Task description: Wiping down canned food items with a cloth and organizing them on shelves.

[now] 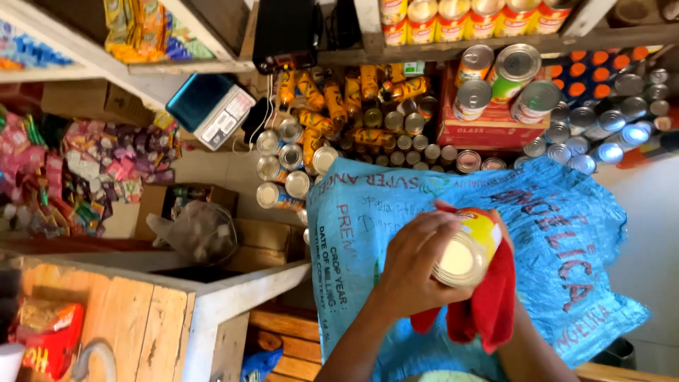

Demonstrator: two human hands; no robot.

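Two hands meet over a blue woven sack (566, 233). I see the left hand (417, 265) wrapped around a yellow-and-red can (470, 247), fingers curled on its side. The right hand is hidden under a red cloth (491, 304) pressed against the can; its grip I cannot tell. Stacked tins (509, 81) fill shelves beyond.

Grip on can (467, 247), held above blue sack (566, 233). Directly beneath grip: sack, red cloth (491, 308) draped between. Ahead of grip: stacked tins (396, 131) and a red carton (488, 131) bearing large cans (513, 74), packed close, no gap for passage. Above those: shelf (495, 42) lined with more cans. Left of grip: open gap down to floor, then wooden counter (141, 318). Right of grip: sack, then bare pale surface (651, 233).
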